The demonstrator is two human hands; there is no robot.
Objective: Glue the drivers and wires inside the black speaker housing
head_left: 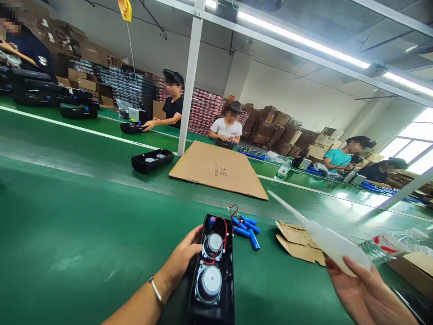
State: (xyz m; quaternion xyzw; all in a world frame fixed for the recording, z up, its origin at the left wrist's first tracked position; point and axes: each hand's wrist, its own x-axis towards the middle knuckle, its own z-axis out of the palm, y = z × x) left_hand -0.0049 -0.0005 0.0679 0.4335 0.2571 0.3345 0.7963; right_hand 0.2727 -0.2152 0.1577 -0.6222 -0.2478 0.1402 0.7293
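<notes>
My left hand grips the left side of a black speaker housing that lies open on the green bench. Two round speaker drivers, red and black wires and one blue battery show inside it. My right hand is closed round a translucent white squeeze bottle with a long thin nozzle, raised over the bench and tilted up to the left. Several blue batteries lie loose just past the housing's right edge, one with a red wire near it.
A torn cardboard piece and a plastic water bottle lie at the right. A large cardboard sheet rests further back, beside another black housing. Several people work across the line; a white post rises from the bench.
</notes>
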